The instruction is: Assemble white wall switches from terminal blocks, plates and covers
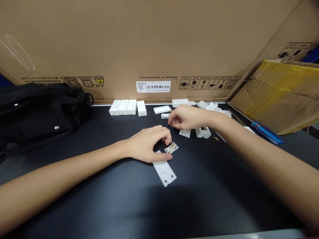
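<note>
My left hand (151,142) rests on the dark table, thumb and fingers curled around a small white plastic switch base (171,148) with brass contacts. Its thumb also lies over the top end of a flat white cover plate (164,173), which has two dark holes at its lower end. Farther back, my right hand (183,118) is closed in a pinch, with a tiny brass piece just showing at its fingertips. Near that hand are a small white part (164,116), a white plate (184,133) and an open white housing (203,132).
Several white switches (123,107) stand at the back left, beside a black bag (45,116). More white parts (211,106) lie at the back right. A blue cutter (267,132) and a taped carton (276,96) are on the right. A large cardboard box (154,39) walls off the back.
</note>
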Demonstrator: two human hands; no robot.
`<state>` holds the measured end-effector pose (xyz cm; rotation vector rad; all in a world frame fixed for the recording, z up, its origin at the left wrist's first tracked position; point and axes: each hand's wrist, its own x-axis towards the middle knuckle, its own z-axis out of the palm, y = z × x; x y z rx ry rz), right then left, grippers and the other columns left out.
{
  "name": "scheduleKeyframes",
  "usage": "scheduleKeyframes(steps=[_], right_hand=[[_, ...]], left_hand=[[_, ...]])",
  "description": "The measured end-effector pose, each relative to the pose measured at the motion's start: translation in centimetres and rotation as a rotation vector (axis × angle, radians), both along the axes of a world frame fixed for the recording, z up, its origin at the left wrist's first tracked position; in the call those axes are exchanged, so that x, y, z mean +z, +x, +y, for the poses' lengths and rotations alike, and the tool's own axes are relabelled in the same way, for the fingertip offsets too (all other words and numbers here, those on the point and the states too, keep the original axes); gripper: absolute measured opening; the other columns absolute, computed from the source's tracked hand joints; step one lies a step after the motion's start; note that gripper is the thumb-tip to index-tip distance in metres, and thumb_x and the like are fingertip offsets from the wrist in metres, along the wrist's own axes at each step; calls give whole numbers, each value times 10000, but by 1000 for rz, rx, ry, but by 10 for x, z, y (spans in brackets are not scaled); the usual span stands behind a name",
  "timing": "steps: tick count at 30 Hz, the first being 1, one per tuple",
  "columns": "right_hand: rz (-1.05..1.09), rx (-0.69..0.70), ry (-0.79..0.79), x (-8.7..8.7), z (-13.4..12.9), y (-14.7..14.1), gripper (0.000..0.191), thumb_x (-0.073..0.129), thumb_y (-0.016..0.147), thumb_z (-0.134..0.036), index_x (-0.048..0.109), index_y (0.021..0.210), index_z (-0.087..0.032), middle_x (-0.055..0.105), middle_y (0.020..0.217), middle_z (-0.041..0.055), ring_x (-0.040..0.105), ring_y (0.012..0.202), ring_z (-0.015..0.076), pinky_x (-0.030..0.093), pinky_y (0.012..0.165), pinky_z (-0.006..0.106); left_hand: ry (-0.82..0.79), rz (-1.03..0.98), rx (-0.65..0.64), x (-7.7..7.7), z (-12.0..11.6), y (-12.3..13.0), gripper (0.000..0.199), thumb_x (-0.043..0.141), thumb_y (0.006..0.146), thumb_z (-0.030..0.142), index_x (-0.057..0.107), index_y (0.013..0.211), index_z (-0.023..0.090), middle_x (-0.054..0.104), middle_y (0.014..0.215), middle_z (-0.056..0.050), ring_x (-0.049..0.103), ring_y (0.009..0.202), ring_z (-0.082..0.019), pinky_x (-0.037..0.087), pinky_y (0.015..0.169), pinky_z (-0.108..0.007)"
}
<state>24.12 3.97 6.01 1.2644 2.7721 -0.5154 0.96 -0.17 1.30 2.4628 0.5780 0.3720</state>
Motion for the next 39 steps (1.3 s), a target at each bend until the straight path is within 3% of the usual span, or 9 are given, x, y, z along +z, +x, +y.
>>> scheduleKeyframes(steps=[3, 7, 10, 14, 22, 25, 27, 30, 39], right_hand=[[15, 32, -5, 0, -4, -2, 259, 564, 701, -80, 753, 837, -193, 753, 766, 1, 623, 642, 150, 428, 603, 275], [70, -18, -17, 7, -8, 2, 363, 559, 711, -80, 759, 989, -200, 756, 780, -4, 639, 646, 150, 433, 585, 269], [62, -42, -108, 14, -1, 14, 380, 621, 721, -121, 775, 1060, -201, 797, 895, 18, 697, 732, 179, 495, 626, 281], [149, -155, -57, 17, 16, 28, 282, 690, 766, -231, 781, 1028, -187, 814, 952, 47, 747, 844, 224, 572, 736, 317], [124, -1, -28, -4, 14, 20, 316, 673, 744, -162, 797, 1027, -226, 813, 972, 6, 739, 852, 194, 567, 746, 292], [121, 15, -18, -5, 10, 14, 331, 669, 735, -132, 793, 1029, -221, 813, 971, 6, 734, 846, 186, 554, 747, 282], [85, 48, 23, -3, 8, 10, 313, 648, 737, -108, 791, 997, -209, 809, 944, 13, 722, 812, 178, 537, 729, 282], [27, 69, 69, 0, 6, 3, 302, 604, 724, -76, 778, 941, -194, 795, 892, 15, 690, 749, 164, 495, 673, 279], [-110, 56, 99, 0, 14, -16, 443, 596, 594, -45, 738, 989, -186, 727, 769, 3, 598, 646, 157, 385, 566, 283]], left_hand=[[-13, -24, -6, -1, -1, -1, 323, 745, 858, 417, 521, 992, 227, 677, 1196, -39, 600, 1038, -220, 460, 893, -365], [-39, -67, -60, -1, -1, -2, 263, 727, 859, 316, 495, 949, 229, 678, 1344, -33, 603, 1181, -232, 454, 984, -383], [-57, -84, -70, -1, 0, -2, 221, 702, 863, 269, 490, 909, 228, 718, 1270, -10, 616, 1157, -212, 461, 974, -367], [-72, -63, -28, -1, 1, -1, 276, 754, 845, 343, 514, 919, 227, 720, 1147, -2, 618, 1051, -193, 461, 919, -344], [-47, 8, 17, -1, 1, 0, 554, 819, 742, 682, 583, 959, 231, 640, 957, 0, 584, 879, -183, 440, 798, -316], [-51, -12, -11, 2, 1, 0, 431, 754, 857, 597, 627, 1041, 227, 665, 1021, -18, 609, 938, -191, 465, 819, -317], [-39, -8, -59, 4, 2, -1, 240, 656, 948, 378, 656, 1134, 226, 685, 1100, -31, 622, 1027, -202, 481, 908, -342], [-15, 19, -113, 5, 3, -3, 349, 563, 879, 137, 692, 1187, 237, 688, 1201, -34, 611, 1159, -222, 474, 1022, -372], [14, -9, 0, 0, 0, 0, 190, 693, 904, 388, 704, 981, 215, 686, 1019, -24, 628, 956, -197, 475, 831, -326]])
